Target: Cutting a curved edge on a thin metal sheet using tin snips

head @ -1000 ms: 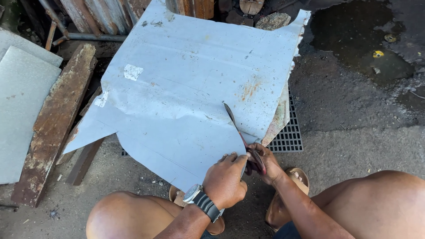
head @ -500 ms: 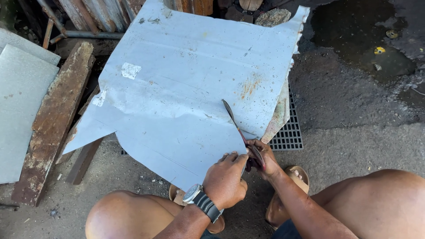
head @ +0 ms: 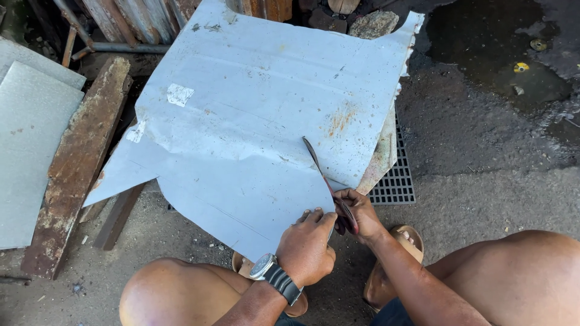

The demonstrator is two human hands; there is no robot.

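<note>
At 9 o'clock a grey flat panel lies beside a rusty, rough beam. Centre: a thin, dull-grey metal sheet, creased w/ rust spots, its edge irregular. At 6 o'clock the left hand, w/ wristwatch, presses the sheet's near edge, fingers curled. The right hand grips tin snips, blades in the sheet mid-cut. Black grate at 3 o'clock.

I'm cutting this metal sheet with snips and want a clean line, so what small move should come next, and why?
Probably close the snips and ease them a little further up the sheet. Their blades lie partway into the cut, the right hand grips the handles, and the left hand steadies the near edge, with uncut metal ahead of the tips.
</note>
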